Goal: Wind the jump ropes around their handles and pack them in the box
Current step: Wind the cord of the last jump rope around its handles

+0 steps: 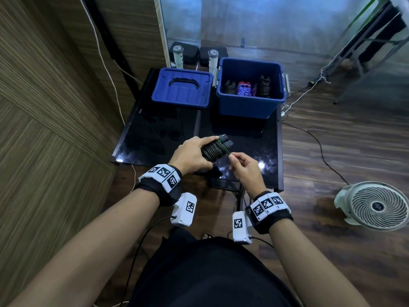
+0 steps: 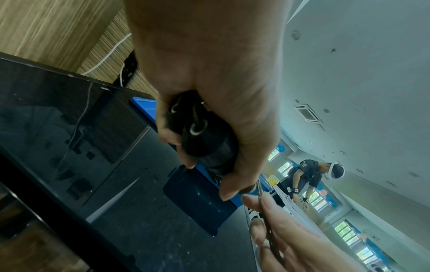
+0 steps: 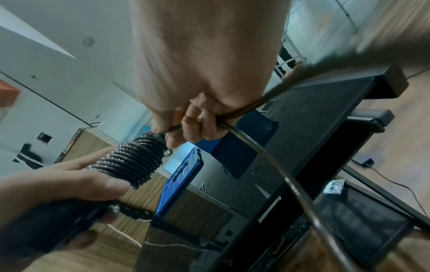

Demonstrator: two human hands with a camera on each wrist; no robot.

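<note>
Two handles (image 1: 224,140) (paired) under tight dark rope (image 1: 213,151) coils.

Left hand (image 1: 190,155) grips the wound rope bundle (image 1: 213,149); right hand (image 1: 244,168) pinches its loose end.

The box (image 1: 247,103) stands open at the table's (image 1: 155,138) far right corner, its mouth unobstructed from above; three wound bundles (image 1: 245,87) line its floor. The lid (image 1: 181,89) lies at the far left corner, just beside the box. Bare tabletop runs between these and the near edge.
</note>
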